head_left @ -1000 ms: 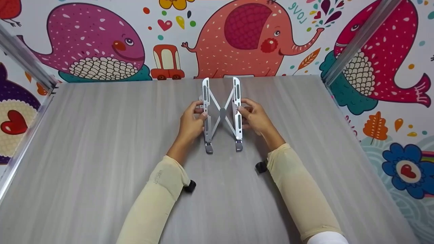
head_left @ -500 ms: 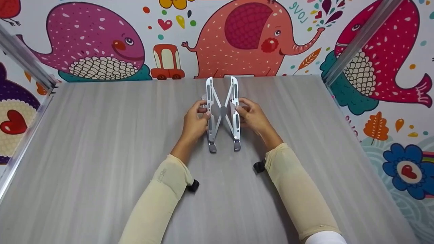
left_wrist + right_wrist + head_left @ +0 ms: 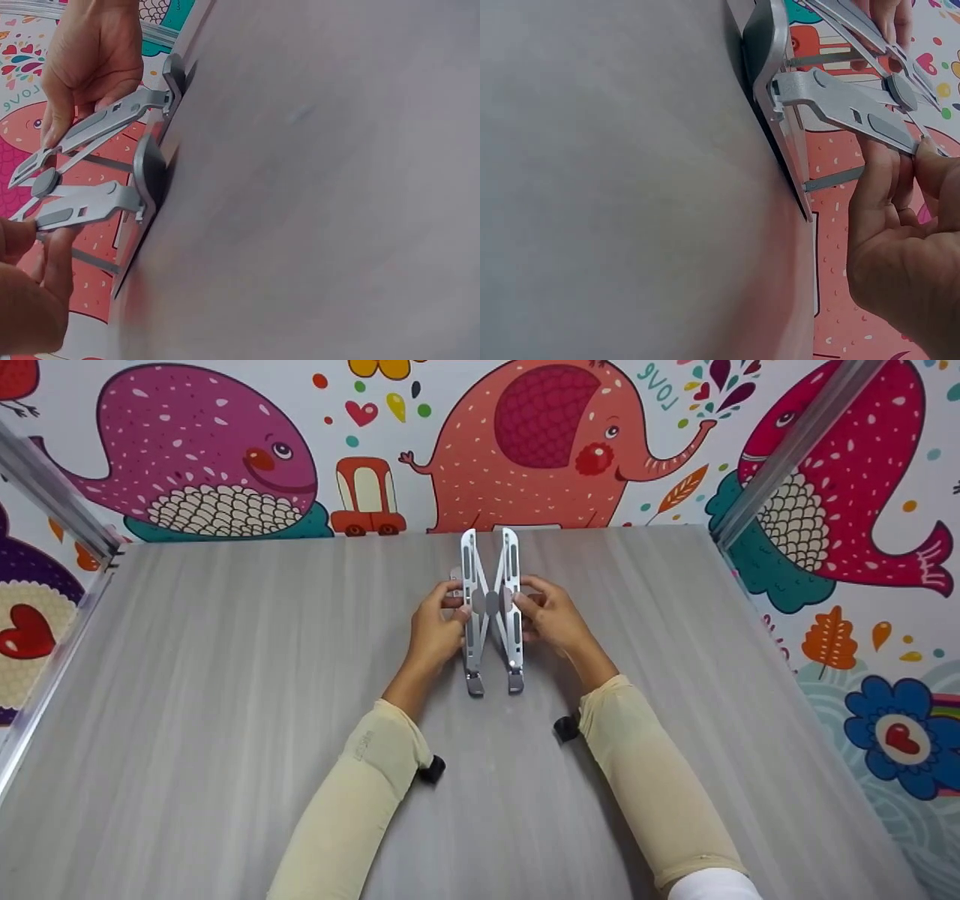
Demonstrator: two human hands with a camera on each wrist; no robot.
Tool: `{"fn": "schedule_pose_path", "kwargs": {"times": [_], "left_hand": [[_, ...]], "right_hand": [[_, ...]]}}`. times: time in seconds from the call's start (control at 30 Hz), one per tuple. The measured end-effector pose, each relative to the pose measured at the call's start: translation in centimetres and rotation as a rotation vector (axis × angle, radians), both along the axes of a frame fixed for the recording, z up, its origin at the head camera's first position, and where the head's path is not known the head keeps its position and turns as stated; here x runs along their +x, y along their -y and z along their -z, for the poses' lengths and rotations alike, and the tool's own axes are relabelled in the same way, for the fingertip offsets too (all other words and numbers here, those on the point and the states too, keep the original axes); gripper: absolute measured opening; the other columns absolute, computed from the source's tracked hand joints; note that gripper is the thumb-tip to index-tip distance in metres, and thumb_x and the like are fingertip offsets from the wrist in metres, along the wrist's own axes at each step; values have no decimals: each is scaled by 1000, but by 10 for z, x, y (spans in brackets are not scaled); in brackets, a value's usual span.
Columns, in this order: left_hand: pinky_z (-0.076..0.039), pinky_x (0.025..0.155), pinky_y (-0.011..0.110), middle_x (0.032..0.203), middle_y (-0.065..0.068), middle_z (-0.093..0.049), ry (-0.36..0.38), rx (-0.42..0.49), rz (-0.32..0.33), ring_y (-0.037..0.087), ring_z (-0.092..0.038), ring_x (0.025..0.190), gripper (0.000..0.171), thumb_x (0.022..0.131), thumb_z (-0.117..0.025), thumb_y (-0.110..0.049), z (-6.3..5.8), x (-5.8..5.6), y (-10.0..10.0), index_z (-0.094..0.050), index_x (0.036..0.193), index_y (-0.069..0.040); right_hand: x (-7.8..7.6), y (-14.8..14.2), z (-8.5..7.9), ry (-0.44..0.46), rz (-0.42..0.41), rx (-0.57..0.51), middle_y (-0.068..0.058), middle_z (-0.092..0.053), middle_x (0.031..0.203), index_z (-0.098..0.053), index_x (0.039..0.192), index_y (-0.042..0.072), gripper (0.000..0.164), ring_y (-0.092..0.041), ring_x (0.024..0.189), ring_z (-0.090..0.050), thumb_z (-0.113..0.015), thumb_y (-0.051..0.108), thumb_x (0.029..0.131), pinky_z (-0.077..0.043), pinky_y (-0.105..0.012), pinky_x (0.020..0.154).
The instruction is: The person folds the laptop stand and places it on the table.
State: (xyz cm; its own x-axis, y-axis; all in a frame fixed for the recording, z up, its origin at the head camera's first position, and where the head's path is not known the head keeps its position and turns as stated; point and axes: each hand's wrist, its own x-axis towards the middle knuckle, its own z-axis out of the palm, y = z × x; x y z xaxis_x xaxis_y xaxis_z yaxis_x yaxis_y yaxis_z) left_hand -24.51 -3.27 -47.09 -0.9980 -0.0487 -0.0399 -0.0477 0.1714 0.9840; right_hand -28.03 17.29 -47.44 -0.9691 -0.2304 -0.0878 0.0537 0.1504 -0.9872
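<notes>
A silver folding laptop stand [image 3: 472,641] stands on the table, its two long slotted rails close together and joined by thin crossed bars at a round grey hub [image 3: 493,603]. My left hand [image 3: 437,631] grips the left rail near its middle, thumb on top and fingers at the outer side. On the opposite rail, my right hand [image 3: 556,617] holds in the same way. Grey hooked feet tip the near ends, and one hooked foot [image 3: 151,174] shows large in the left wrist view. In the right wrist view the thumb and fingers pinch the rail [image 3: 855,112]; some fingertips are hidden behind it.
The grey wood-grain table [image 3: 225,697] spreads around the stand. Behind it rises a wall panel [image 3: 555,495] printed with cartoon animals. Metal posts [image 3: 795,457] stand at the back corners. A black wrist camera [image 3: 432,769] sits under the left sleeve.
Both hands have moved inward, bringing the two rails closer together. The crossed bars have folded to a narrower angle around the hub.
</notes>
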Motion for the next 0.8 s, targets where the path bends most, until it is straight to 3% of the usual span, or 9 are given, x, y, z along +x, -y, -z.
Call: {"fn": "schedule_pose_path", "kwargs": {"times": [0.4,0.67,0.8], "left_hand": [[-58,64,34,118,10,-60,4,29,7,18,-60,83,37,100,-62,-7,1,-2,-5,-60,135,-20],[-56,64,31,118,11,-63,-14,21,-2,21,-61,90,37,99,-62,-5,0,-2,-10,-61,135,-17],[-52,68,30,116,11,-65,-51,-39,-9,21,-61,95,37,98,-63,-5,1,-3,-11,-62,134,-16]], "right_hand": [[0,8,-1,-13,7,42,-6,-58,88,-65,132,21,28,-19,68,-59,-60,20,104,-54,-27,51],[0,12,0,-26,1,37,-6,-59,89,-65,132,24,29,-20,70,-59,-59,19,104,-53,-28,51],[0,15,1,-31,-9,26,-7,-60,89,-65,134,22,30,-20,69,-59,-58,18,104,-53,-30,52]]}}
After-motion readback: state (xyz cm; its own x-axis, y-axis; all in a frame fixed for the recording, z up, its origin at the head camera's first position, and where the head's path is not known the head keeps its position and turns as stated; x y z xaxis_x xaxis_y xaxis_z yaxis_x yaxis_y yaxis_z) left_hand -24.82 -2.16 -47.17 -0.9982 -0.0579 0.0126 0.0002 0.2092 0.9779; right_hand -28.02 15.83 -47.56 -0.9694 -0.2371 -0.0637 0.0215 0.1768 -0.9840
